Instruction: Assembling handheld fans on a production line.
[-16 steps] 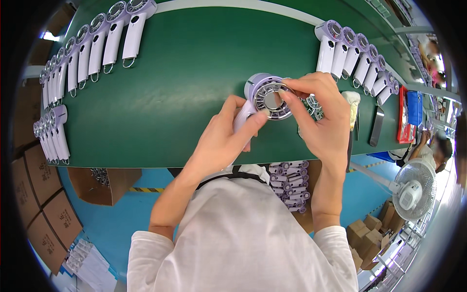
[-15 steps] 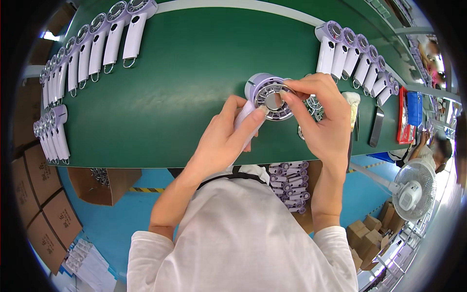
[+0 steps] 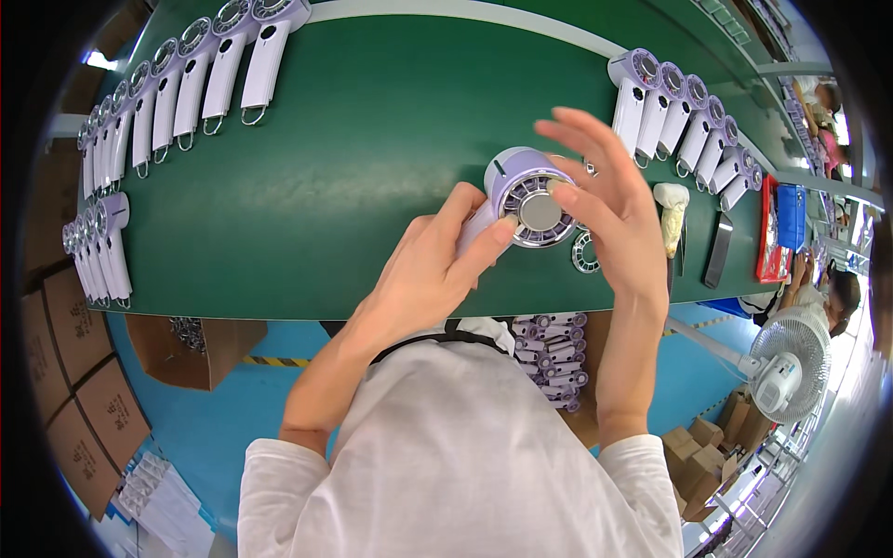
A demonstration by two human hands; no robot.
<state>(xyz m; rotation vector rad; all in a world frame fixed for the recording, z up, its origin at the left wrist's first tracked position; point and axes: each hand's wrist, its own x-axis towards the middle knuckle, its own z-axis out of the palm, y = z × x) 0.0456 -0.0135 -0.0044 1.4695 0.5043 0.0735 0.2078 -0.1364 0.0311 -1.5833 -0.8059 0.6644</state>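
Observation:
My left hand (image 3: 442,251) is closed round the white handle of a lilac handheld fan (image 3: 517,167), its thumb at the rim of the round head. A silver grille with a plain round centre (image 3: 538,212) sits on the front of that head. My right hand (image 3: 614,200) is open, fingers spread, its thumb by the grille's right edge. On the green bench next to it lies a loose silver ring grille (image 3: 586,253); other grilles are partly hidden behind the hand.
Rows of similar fans stand at the far left (image 3: 223,70) and right (image 3: 651,116). Right of me lie a cream-wrapped tool (image 3: 672,219), a dark flat bar (image 3: 718,251), a red tray (image 3: 770,232) and a blue bin (image 3: 792,216). Below are a carton of fans (image 3: 551,358) and a pedestal fan (image 3: 789,367).
My right fingers have come off the grille, lifted and spread. The grille now lies flush on the fan head. The fan has shifted slightly right, still in my left hand.

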